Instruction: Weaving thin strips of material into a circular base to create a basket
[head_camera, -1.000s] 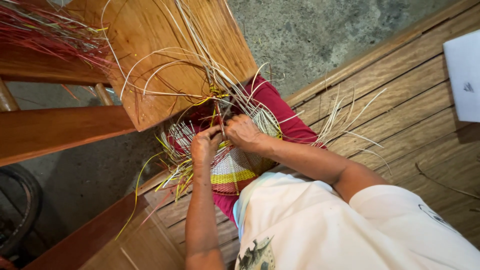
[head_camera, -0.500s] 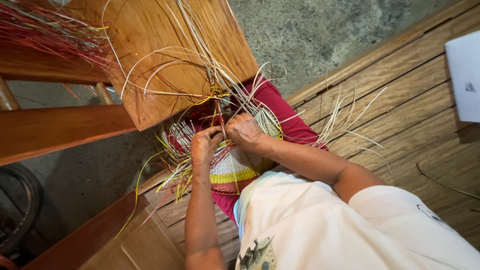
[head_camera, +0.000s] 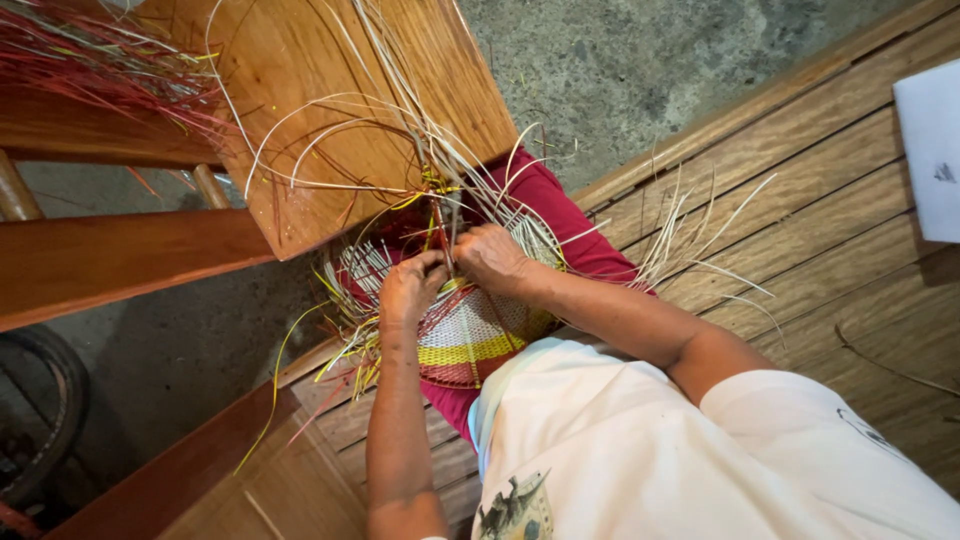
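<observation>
1. Your left hand pinches pale strands at the upper edge of the woven piece, fingers closed tight on them.
2. Your right hand sits just beside it, touching the same spot, curled over the strands and holding them down against the weave.
3. The woven piece rests on your lap, on the red cloth, its rounded centre already tightly worked in cream, yellow and red bands.
4. Judging by this, the middle is done; the rim is not, since many loose strands stick out unwoven around it and arch up over the wooden chair.
5. To the right, more loose ends fan over the plank floor.
</observation>
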